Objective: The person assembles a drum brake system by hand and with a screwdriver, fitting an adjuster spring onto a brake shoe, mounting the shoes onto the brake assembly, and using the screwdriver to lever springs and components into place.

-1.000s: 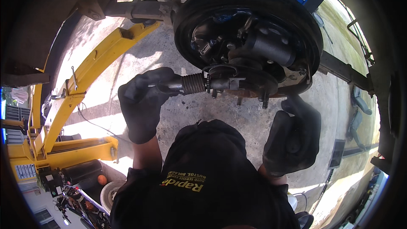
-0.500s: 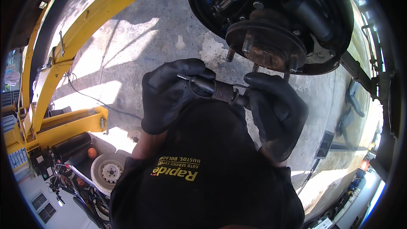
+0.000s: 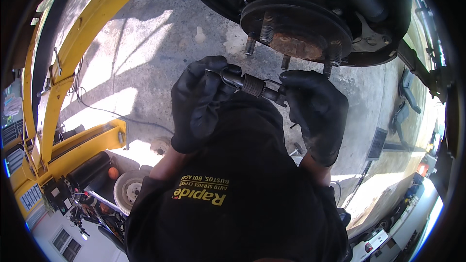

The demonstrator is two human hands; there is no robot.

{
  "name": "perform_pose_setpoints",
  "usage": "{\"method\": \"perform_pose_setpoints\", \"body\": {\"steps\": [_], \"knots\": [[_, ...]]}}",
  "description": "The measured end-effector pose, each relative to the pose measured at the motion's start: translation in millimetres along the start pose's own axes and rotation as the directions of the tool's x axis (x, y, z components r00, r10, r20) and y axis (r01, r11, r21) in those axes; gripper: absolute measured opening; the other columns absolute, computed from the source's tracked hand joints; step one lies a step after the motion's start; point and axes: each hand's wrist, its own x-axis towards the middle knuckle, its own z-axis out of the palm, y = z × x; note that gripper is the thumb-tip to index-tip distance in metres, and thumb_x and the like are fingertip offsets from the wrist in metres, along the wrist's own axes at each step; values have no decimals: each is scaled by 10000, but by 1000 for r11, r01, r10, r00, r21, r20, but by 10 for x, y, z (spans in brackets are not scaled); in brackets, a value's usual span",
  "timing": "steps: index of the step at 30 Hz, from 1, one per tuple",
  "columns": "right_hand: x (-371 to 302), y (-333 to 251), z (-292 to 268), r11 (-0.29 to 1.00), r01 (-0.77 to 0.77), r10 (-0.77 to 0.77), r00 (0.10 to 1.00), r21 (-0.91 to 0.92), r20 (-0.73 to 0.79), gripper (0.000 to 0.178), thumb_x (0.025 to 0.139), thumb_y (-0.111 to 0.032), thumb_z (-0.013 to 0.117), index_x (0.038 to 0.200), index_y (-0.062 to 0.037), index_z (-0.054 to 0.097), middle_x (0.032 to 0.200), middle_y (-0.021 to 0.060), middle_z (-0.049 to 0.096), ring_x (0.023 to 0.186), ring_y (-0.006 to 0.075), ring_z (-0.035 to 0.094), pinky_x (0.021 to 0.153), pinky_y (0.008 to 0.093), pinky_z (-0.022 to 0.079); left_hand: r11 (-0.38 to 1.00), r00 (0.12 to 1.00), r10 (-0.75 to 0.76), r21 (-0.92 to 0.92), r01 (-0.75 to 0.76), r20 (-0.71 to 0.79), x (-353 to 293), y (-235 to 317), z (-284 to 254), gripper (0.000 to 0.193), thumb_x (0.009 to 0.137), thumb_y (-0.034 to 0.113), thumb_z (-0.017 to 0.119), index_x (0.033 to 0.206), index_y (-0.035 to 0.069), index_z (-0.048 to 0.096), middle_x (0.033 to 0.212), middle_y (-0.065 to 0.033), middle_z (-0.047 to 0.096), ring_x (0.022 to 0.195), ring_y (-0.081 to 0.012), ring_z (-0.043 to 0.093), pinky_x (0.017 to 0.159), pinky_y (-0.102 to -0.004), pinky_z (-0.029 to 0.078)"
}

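The spring-wrapped metal part (image 3: 255,86) is clamped at each end by the gloved left hand (image 3: 201,102) and right hand (image 3: 315,111). If grip slackened on the greasy metal, it could be dropped to the concrete floor (image 3: 145,53).

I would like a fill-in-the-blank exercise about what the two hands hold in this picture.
1. Both hands wear ____ gloves.
2. The left hand and right hand hold a small metal part with a coiled ____ on it.
3. Above them, the rusty wheel hub carries threaded ____.

Missing words: black; spring; studs
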Motion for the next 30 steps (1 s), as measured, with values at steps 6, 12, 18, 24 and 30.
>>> {"method": "perform_pose_setpoints", "body": {"steps": [6,12,18,24,30], "knots": [[-47,160,86,977,129,-123,991,-172,47,147,894,84,693,1026,24,718,868,44,710,587,32,555,530,226,433,999,995,-34,19,35,-91,-11,3,-59,327,1076,176,564,1327,-32,584,1175,-160,700,1017,-175,713,906,-306,587],[-66,203,115,970,-189,189,982,153,14,90,935,38,652,1007,52,703,743,54,688,533,46,551,494,221,397,998,997,-33,45,36,-71,-14,-48,-113,340,1086,171,547,1366,-19,573,1201,-122,695,1029,-136,690,902,-275,567],[-63,172,136,969,-181,191,981,167,-45,108,944,6,641,1009,75,693,720,73,684,522,62,570,489,221,402,992,995,-99,88,96,30,67,-155,-188,481,1041,109,593,1494,28,454,1303,-126,648,1171,-163,648,969,-288,549],[-71,279,69,928,-269,266,963,258,48,150,940,-21,638,1015,99,689,709,71,666,519,84,582,481,231,408,991,985,-117,83,107,123,0,-199,-102,822,928,-69,641,1621,82,225,1388,-148,575,1208,-181,628,956,-281,545],[-113,324,-2,909,-311,292,950,276,107,182,922,11,619,1055,100,704,709,78,663,519,97,592,485,237,412,989,985,-151,14,150,79,43,-309,-84,870,918,-93,642,1637,105,193,1397,-162,565,1220,-198,629,993,-299,545]]}}
